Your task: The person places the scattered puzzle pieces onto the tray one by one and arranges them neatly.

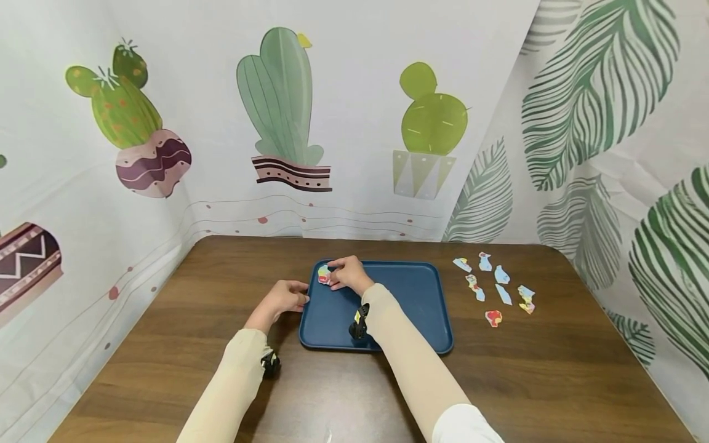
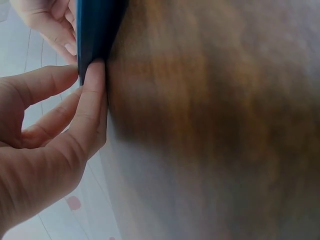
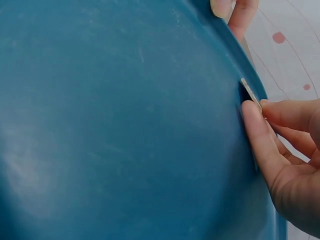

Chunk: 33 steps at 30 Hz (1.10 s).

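Note:
My right hand (image 1: 349, 275) is over the far left corner of a blue tray (image 1: 407, 307). Its thumb and fingertips pinch a small flat puzzle piece (image 1: 324, 275), coloured red, yellow, green and pale blue. In the right wrist view the piece (image 3: 251, 94) appears edge-on, one end tilted up from the tray floor close to the rim. At the tray's left side, my left hand (image 1: 286, 298) holds the rim. The left wrist view shows fingertips on both sides of the tray edge (image 2: 95, 30).
Several loose pieces lie on the brown wooden table (image 1: 183, 344) right of the tray, among them a red one (image 1: 493, 317), a pale blue one (image 1: 503, 294) and a yellow-and-blue one (image 1: 527, 299). A printed cloth (image 1: 354, 123) hangs behind the table.

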Motion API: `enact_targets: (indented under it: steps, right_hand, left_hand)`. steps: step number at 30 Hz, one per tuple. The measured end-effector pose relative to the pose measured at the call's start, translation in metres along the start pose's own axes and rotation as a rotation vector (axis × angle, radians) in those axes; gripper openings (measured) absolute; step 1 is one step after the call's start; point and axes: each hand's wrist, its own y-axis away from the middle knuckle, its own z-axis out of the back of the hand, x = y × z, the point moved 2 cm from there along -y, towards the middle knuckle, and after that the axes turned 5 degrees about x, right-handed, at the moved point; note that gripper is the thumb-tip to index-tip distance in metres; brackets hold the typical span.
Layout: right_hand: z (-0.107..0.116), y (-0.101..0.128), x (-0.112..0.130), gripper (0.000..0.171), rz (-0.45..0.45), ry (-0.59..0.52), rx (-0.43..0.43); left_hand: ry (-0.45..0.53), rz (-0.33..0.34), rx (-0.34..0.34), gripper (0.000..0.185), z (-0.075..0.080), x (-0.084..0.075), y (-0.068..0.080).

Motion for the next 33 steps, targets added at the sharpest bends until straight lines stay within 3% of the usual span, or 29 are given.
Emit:
enact_targets:
  steps: [11,25,33]
  right_hand:
    - [0.004,0.001,0.004,0.037,0.008,0.131,0.004]
    - [0.012,0.002,0.002,0.037,0.052,0.08,0.005]
    - [0.027,0.006,0.01,0.035,0.107,0.107,0.019]
  left_hand:
    - [0.003,0.02,-0.016,0.039,-0.001,0.001,0.0]
    - [0.008,0.016,-0.006,0.041,0.0,-0.001,0.0]
    - [0.03,0.008,-0.005,0.041,0.0,0.0,0.001]
